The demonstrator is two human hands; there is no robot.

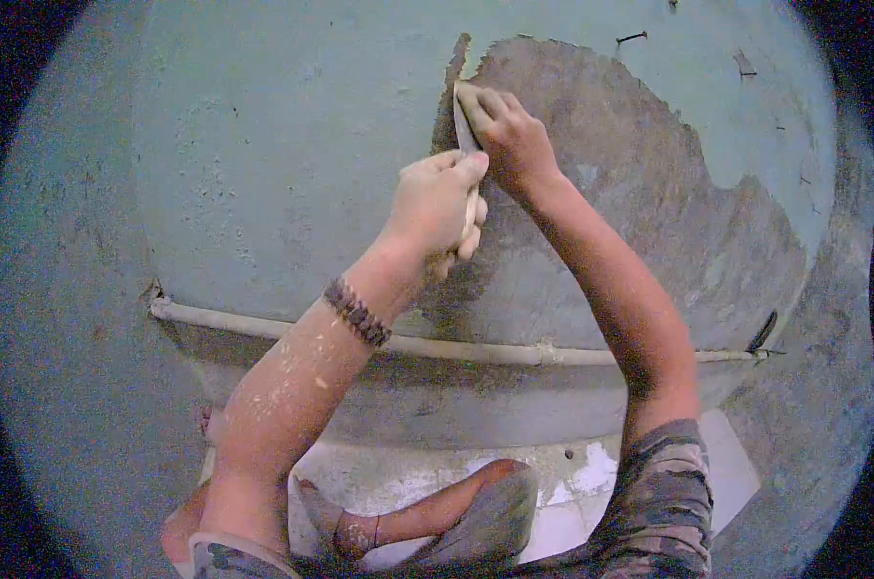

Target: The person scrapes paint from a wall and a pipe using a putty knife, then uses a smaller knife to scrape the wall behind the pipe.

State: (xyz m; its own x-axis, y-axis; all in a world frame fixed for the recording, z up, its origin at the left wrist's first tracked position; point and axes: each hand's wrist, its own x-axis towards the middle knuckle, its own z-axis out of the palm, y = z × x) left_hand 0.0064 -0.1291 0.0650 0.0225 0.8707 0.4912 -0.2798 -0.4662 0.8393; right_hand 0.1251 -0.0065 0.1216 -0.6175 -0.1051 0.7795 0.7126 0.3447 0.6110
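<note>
My left hand [437, 207] is closed around the handle of a narrow scraper [464, 121] with a pale, knife-like blade pointing up the wall. Just above it, my right hand [503, 130] has its fingers bent and pressed against the upper part of the blade. The blade's tip meets the wall along a strip where green paint [292, 145] borders a bare brown-grey patch [591, 145]. That patch spreads to the right of both hands, with a ragged paint edge along its top. Pale flecks cover my left forearm.
A pale pipe [456, 349] runs across the low part of the wall, below my hands. Nails stick out of the wall at the upper right, one bent nail [632, 38] among them. Beneath me are my bent legs [427, 511] and a white-splotched floor [572, 482].
</note>
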